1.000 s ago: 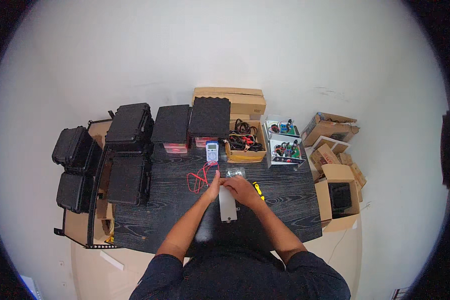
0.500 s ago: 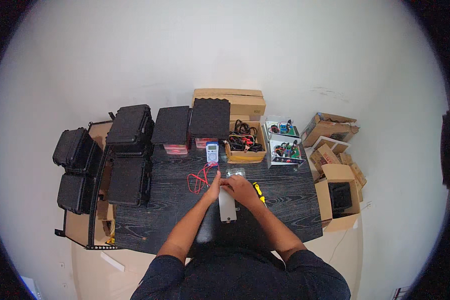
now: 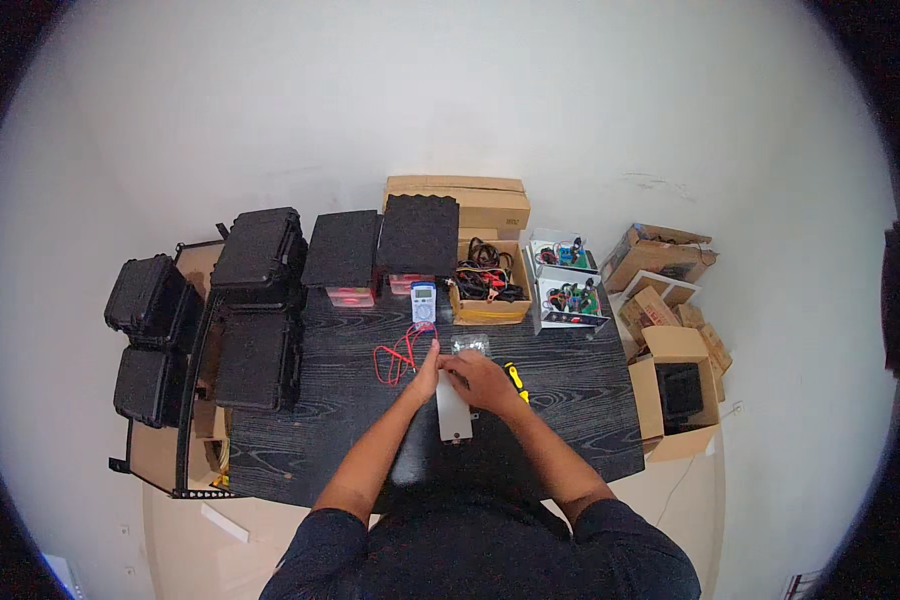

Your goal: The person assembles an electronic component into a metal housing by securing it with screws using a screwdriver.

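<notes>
A narrow grey metal box (image 3: 454, 414) lies lengthwise on the dark table in front of me. My left hand (image 3: 427, 373) holds the box's far left edge. My right hand (image 3: 480, 380) is bent over the same far end, fingers pinched together; what sits between them is hidden. Just beyond the hands rests a clear plastic bag of small parts (image 3: 470, 344). To the right of my right hand lies a yellow-and-black screwdriver (image 3: 516, 382). A blue-and-white multimeter (image 3: 424, 303) with red test leads (image 3: 394, 360) lies farther off, slightly left.
An open carton of cables (image 3: 490, 290) stands beyond the bag. Two open units with circuit boards (image 3: 570, 300) are at the far right. Black cases (image 3: 258, 360) and foam-topped red bins (image 3: 350, 297) line the left. Cartons (image 3: 682, 400) stand beyond the table's right edge.
Both hands stay at the far end of the metal box, with barely any shift. The whole view has moved very slightly; nothing has been picked up or put down.
</notes>
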The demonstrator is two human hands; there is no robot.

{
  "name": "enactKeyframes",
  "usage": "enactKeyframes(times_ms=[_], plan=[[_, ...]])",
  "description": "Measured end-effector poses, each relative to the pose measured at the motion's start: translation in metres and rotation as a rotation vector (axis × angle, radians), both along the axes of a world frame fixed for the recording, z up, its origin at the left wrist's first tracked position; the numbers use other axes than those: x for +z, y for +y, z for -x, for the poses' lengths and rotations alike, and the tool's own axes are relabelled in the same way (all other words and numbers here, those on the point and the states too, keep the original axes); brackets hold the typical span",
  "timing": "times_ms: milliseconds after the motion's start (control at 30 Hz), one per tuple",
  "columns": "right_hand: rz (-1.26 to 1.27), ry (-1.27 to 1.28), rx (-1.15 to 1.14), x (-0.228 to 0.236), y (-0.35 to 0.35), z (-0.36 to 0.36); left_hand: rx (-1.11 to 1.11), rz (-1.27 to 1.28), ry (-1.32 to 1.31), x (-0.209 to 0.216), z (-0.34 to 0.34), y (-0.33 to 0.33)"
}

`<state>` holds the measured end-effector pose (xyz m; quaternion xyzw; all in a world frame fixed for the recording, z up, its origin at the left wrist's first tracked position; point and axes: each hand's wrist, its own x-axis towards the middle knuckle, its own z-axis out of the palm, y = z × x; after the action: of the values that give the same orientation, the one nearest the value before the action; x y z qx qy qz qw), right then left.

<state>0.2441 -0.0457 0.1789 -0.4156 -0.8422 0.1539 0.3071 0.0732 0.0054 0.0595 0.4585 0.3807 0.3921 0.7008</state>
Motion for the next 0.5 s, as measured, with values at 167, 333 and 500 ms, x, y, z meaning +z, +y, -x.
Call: enactKeyframes(times_ms=[167,333,500], plan=[[0.083,0.063,-0.035,-0.014,0.004,-0.009,-0.114,0.066,-0.066,0.014,-0.009,-0.004],[0.060,0.217,-0.134,-0.029,0.016,-0.015,0.008,0.180,-0.050,0.018,-0.009,-0.007],[0.223,-0.098,-0.682,-0.101,0.009,-0.089,0.064,-0.063,0.037,0.032,-0.012,-0.017]])
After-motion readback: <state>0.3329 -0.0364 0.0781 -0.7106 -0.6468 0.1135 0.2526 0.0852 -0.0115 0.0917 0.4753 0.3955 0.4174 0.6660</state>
